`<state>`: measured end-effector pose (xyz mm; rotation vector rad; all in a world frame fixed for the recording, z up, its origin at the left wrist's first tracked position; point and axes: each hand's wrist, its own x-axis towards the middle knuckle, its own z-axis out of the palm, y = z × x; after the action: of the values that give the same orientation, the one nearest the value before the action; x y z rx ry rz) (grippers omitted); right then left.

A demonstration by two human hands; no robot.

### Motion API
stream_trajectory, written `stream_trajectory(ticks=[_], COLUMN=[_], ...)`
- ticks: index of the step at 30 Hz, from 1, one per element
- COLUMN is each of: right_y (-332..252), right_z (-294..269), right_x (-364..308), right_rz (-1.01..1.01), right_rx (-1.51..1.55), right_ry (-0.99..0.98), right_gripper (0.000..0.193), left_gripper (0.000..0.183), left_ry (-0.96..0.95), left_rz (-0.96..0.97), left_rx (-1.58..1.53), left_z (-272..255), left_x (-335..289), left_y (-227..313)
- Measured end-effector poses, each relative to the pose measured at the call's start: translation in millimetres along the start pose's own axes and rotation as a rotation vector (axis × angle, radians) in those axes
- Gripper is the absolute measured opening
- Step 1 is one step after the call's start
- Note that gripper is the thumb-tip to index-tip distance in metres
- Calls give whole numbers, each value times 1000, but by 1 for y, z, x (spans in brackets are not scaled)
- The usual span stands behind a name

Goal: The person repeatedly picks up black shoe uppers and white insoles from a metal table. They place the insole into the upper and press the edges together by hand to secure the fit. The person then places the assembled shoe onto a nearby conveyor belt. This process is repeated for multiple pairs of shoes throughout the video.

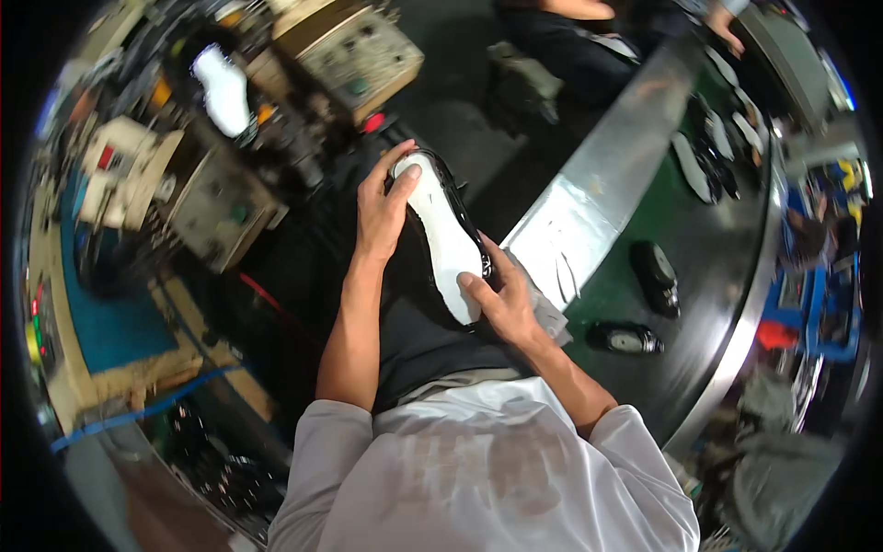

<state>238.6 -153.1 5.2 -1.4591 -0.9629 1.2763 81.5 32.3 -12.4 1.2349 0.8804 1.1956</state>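
Between my two hands is a glossy black shoe (441, 230), its long white underside turned up toward me. My left hand (384, 198) grips one end at the upper left, with the thumb lying on the white face. Around the other end, at the lower right, is my right hand (504, 299), its thumb pressing the white surface and its fingers along the black side, partly hidden. Another shoe with a white underside (223, 90) sits in the machine at the upper left.
Control boxes (221, 207) and machinery stand to my left. On my right, a metal ledge (589, 212) runs beside a dark conveyor (625, 276) carrying black shoes (655, 276) and several pale-soled ones (694, 167). Another person's hand (727, 32) reaches in at the far right.
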Motion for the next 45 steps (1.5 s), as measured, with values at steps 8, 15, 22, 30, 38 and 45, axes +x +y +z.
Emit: stream_trajectory(ticks=[8, 15, 22, 30, 38, 45], right_y=[-28, -34, -12, -11, 10, 33], right_z=[45, 55, 48, 46, 44, 28], right_x=[72, 111, 111, 113, 121, 115], right_rz=[-542, -488, -178, -166, -56, 121], right_rx=[-606, -666, -548, -478, -266, -92], right_ry=[-75, -63, -149, -188, -288, -338], right_gripper=[61, 43, 72, 73, 75, 74], left_gripper=[34, 32, 43, 36, 31, 29], left_ry=[147, 68, -88, -27, 105, 80], left_rz=[99, 190, 56, 20, 102, 64], left_rx=[530, 566, 352, 363, 491, 442], left_z=[-66, -49, -56, -50, -42, -40], left_x=[-54, -43, -54, -40, -48, -46], left_y=[15, 16, 0, -10, -25, -30])
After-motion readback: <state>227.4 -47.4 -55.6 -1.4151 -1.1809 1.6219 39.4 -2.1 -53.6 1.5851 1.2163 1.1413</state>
